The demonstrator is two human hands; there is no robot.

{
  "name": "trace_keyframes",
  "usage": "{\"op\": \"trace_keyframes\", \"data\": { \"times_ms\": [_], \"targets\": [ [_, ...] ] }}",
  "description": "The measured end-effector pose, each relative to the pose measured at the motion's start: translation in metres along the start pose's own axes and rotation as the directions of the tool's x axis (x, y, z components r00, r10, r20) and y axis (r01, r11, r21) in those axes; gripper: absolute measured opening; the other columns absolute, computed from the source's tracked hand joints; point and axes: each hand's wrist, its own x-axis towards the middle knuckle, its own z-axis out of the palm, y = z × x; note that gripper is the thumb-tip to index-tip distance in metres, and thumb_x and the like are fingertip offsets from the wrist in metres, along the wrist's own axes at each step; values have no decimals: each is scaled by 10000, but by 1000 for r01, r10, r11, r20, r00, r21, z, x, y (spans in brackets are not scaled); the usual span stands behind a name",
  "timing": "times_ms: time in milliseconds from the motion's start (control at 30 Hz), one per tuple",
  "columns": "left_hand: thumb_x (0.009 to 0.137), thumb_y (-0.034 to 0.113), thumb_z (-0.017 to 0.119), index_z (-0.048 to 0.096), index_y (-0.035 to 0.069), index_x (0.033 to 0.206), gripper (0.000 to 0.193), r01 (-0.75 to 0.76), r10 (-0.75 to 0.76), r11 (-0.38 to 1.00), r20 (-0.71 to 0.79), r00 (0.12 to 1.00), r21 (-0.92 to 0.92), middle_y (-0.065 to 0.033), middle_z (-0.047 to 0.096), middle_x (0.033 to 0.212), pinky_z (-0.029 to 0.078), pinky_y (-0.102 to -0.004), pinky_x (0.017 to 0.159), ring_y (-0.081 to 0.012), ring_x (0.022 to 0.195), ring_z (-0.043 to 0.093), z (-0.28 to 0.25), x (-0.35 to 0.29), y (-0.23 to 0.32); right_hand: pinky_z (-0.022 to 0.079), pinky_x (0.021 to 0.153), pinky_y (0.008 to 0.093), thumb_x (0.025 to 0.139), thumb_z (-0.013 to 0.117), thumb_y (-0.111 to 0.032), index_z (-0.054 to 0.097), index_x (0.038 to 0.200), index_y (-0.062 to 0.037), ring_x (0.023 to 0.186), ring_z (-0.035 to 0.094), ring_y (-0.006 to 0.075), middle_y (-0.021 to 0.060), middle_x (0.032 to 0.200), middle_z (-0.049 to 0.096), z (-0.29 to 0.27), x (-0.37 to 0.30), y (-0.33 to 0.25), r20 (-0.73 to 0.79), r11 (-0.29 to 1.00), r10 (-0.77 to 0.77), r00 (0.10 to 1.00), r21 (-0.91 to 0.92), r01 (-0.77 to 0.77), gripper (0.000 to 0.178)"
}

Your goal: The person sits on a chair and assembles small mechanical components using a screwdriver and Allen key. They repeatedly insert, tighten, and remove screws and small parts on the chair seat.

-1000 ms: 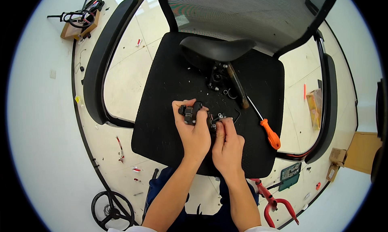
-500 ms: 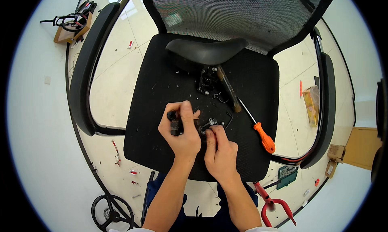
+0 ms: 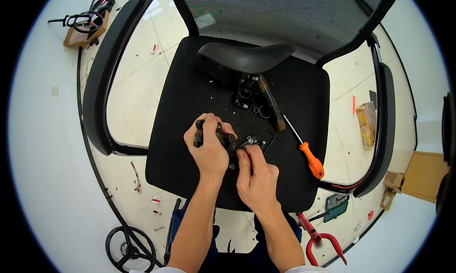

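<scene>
My left hand [image 3: 210, 154] is wrapped round a dark, greasy metal bike part [image 3: 198, 139]; its exact kind is unclear. At that part's right end, my right hand [image 3: 257, 178] has thumb and forefinger pinched together, and whatever sits between them is hidden. Just beyond those fingertips lie a small black clamp with bolts [image 3: 251, 140] and a black hex key [image 3: 270, 141]. Farther back on the black chair seat [image 3: 175, 111] rests a bicycle saddle [image 3: 247, 59] with a rusty seatpost [image 3: 272, 105]. An orange-handled screwdriver [image 3: 311, 160] lies to the right.
Armrests [image 3: 111, 78] flank the seat, and a mesh backrest [image 3: 275, 21] rises behind. Metal rings [image 3: 263, 112] lie by the seatpost. On the floor are a black wheel [image 3: 130, 249], a red fork [image 3: 327, 239], a green case [image 3: 336, 209] and a box of parts [image 3: 88, 33].
My left hand has shifted slightly left and up, turning the dark part in its grip. The right hand stays pinched at its end, moved slightly left. A small bit now shows on the seat below.
</scene>
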Motion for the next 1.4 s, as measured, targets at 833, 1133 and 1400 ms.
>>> {"op": "trace_keyframes", "data": {
  "times_ms": [833,1133,1400],
  "targets": [
    [940,115,531,525,16,700,259,35,-30,999,165,986,-32,-76,570,598,478,-281,559,-137,548,557,-24,9,14,227,380,210,1017,513,-196,478,886,-71,421,293,20,-56,544,360,18,-15,-7,308,680,340,888,571,-459,184],
    [1023,391,246,493,40,967,433,75,-79,997,208,975,27,-154,636,782,540,-349,737,-228,761,637,-18,3,12,182,363,217,1028,491,-224,464,855,-72,406,231,25,-59,544,312,8,-8,-18,354,376,491,796,738,-561,232],
    [1028,241,320,444,34,862,292,-356,329,860,137,934,366,-36,470,663,449,-250,550,-104,578,499,-18,3,4,197,364,224,1027,479,-219,494,881,-83,420,257,32,-53,544,322,4,-9,-1,360,612,441,822,550,-569,200]
  ]
}}
